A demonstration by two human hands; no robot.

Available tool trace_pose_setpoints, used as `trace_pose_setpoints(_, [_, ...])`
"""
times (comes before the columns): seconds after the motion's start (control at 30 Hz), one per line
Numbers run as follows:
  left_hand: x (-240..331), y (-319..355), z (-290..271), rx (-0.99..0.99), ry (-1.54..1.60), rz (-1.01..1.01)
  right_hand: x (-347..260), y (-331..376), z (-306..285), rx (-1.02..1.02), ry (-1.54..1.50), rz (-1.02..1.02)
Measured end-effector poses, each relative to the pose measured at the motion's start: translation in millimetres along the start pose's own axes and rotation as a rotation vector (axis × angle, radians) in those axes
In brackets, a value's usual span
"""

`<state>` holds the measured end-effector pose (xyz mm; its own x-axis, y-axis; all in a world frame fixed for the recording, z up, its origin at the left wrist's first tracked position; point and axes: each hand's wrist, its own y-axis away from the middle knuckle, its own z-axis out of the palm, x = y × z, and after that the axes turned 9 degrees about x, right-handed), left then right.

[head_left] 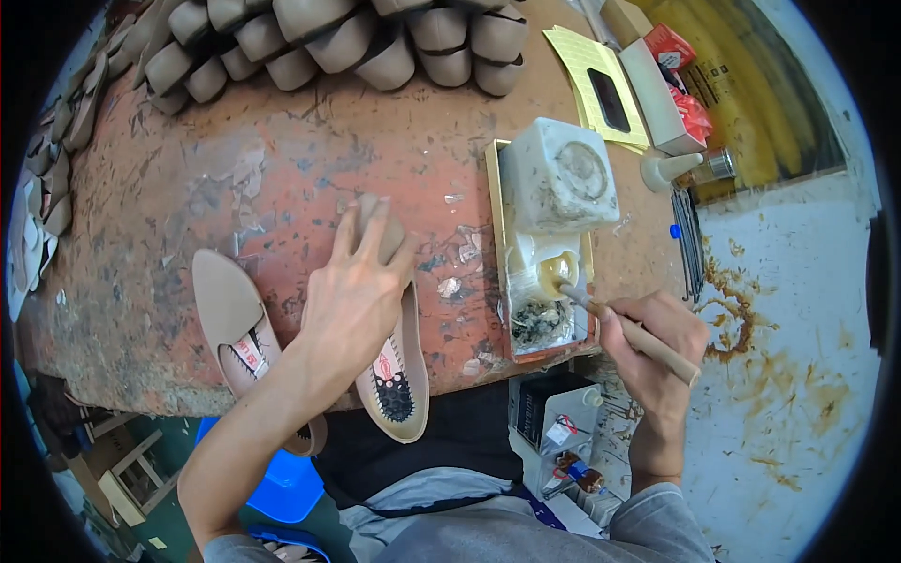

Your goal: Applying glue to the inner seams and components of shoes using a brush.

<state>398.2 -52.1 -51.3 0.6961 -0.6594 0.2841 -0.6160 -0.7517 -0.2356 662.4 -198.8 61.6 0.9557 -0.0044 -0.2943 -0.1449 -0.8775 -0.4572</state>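
My left hand [355,291] is closed over the toe of a beige slip-on shoe [419,394], which lies on the table with its heel toward me and past the front edge. Its open back shows a dark sole piece and a pink label inside. To the left, partly under my forearm, lies a matching beige shoe [225,298]. My right hand [662,342] grips a wooden-handled brush [664,355]. The brush tip rests in yellowish glue [557,270] in a cut opening of a whitish plastic container [526,188], which lies in a shallow box [494,225].
Stacked beige shoes [338,42] line the far side of the worn red table [169,310]. Beyond the box are a yellow pad [572,70] with a dark phone [608,98], a carton [648,94] and a white nozzle bottle [662,171]. Below sits a blue bin [286,488].
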Motion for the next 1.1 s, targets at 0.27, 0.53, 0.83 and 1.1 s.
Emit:
trace_pose_setpoints(0.27, [-25, 16, -28, 0.055, 0.272, 0.003, -14, -6, -2, -0.057, 0.028, -0.154])
trace_pose_setpoints(0.53, [-37, 29, -28, 0.164, 0.324, 0.009, -25, -7, 4, -0.086, 0.104, 0.054])
trace_pose_setpoints(0.83, [-39, 30, -27, 0.203, 0.368, 0.057, -55, -14, 21, -0.03, -0.738, -0.097])
trace_pose_setpoints(1.1, [-42, 30, -29, 0.146, 0.36, 0.049, -80, -26, 89, -0.523, -0.651, -0.159])
